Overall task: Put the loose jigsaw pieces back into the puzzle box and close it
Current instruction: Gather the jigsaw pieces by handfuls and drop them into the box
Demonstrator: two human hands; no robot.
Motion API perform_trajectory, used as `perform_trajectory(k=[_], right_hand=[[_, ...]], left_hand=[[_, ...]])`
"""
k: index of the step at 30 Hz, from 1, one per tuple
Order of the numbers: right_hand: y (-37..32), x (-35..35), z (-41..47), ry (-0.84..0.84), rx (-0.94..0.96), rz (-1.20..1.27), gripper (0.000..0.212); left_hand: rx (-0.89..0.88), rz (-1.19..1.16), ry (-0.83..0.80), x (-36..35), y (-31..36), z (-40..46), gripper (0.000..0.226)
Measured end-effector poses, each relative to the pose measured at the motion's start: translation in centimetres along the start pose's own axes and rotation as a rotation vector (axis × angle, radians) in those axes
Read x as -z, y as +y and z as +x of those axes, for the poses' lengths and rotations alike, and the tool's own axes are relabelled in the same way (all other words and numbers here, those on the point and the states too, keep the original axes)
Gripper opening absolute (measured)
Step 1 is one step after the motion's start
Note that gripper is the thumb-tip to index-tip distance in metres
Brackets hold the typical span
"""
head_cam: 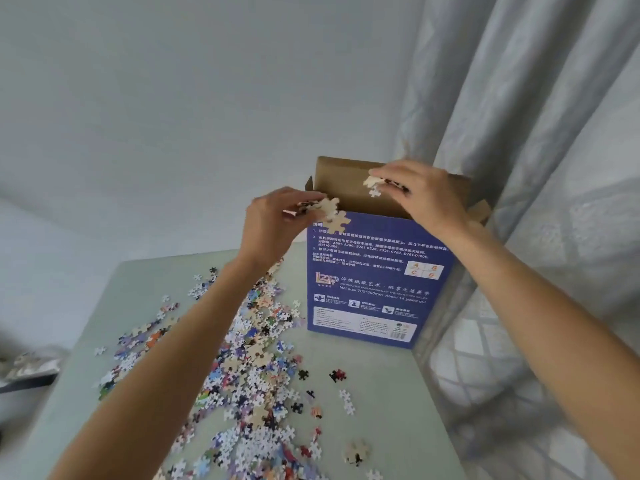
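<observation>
The puzzle box [374, 282] stands upright on the far right part of the pale green tabletop [388, 403], just beside a grey curtain [519, 133]. It is blue with white printed text on the side that faces the camera, and its top is open: the brown cardboard flap [346, 188] at the back stands up, and a smaller flap [479, 209] sticks out at the right side.

Both hands are raised at the open top of the box. The left hand [273, 220] is at the left upper corner of the box and pinches a small bunch of jigsaw pieces [327, 211] between the fingers and the thumb; the pieces show their pale beige back sides, and the lowest one hangs in front of the blue wall. The right hand [422, 192] is over the opening, with the fingers curled around a few more pieces [374, 183]. One white piece [374, 193] is just below these fingers, in front of the brown flap; I cannot tell if it is held or already free.

Many loose pieces [249, 358] lie on the tabletop to the left of the box and in front of it, mostly in one wide scattered heap under the left forearm. Some show colours, some show the beige back. A few single pieces lie apart, near the front of the box.

Behind the tabletop is a plain pale wall [173, 98].
</observation>
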State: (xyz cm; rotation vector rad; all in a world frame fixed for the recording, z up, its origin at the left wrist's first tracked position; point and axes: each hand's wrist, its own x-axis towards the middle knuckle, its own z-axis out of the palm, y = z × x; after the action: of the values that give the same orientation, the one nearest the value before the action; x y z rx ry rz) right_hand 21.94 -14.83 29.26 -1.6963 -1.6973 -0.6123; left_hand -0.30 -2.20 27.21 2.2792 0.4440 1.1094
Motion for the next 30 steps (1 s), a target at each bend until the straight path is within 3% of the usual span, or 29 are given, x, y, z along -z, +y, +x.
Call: perform_trajectory(k=[5, 9, 14, 20, 23, 27, 30], right_hand=[[1.5, -0.8, -1.2, -0.202, -0.213, 0.089, 0.031], [2.2, -0.6, -1.6, -0.362, -0.371, 0.087, 0.029], [2.3, -0.3, -1.7, -0.313, -0.43, 0.129, 0.014], [2.1, -0.3, -1.9, -0.232, -0.395, 0.104, 0.012], [0.9, -0.4, -2.1, -0.113, -0.3, 0.032, 0.012], [-2.8, -1.3, -4.3, 0.149, -0.098, -0.104, 0.017], [-6.0, -3.7, -8.2, 0.137, -0.03, -0.083, 0.017]], left_hand=[[-0.045, -0.07, 0.038, -1.9, 1.6, 5.3, 0.022], [-0.134, 0.107, -0.033, -3.8, 0.9, 7.4, 0.021], [-0.206, 0.474, -0.285, -5.3, 0.5, 8.4, 0.031], [-0.14, 0.479, -0.408, -6.3, -0.4, 8.4, 0.023], [-0.246, 0.455, -0.284, -6.5, -1.1, 7.6, 0.014], [-0.476, 0.367, 0.023, -5.8, -1.7, 3.6, 0.015], [-0.424, 0.268, 0.109, -4.8, -2.2, -1.9, 0.017]])
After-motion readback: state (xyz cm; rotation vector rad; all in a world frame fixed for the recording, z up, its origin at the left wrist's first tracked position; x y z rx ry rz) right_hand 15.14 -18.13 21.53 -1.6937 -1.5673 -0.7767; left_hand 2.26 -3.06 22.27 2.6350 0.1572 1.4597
